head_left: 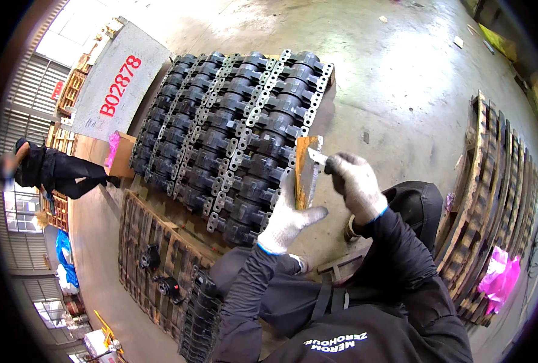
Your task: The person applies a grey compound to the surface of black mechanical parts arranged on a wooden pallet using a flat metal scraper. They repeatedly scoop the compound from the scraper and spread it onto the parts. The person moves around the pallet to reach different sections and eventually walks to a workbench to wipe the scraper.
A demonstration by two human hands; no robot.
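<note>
My left hand (285,222), in a white knit glove, steadies an upright block (304,175) with a worn orange-brown edge and a greyish face. Its fingers lie along the block's left side, and the thumb sticks out below. My right hand (358,186), gloved in white with dark fingertips, is closed on a small flat white piece (317,156); I cannot tell its exact kind. The white piece meets or overlaps the upper part of the block's face. Just beyond the left hand lie rows of black metal rollers (239,127) with drilled end brackets.
Left of my knees is a wooden pallet (160,242) carrying black parts (168,287). More pallets (493,193) stand at right, with pink plastic (500,279) on one. A grey panel (121,78) rises behind the rollers. Another person (51,166) walks at far left.
</note>
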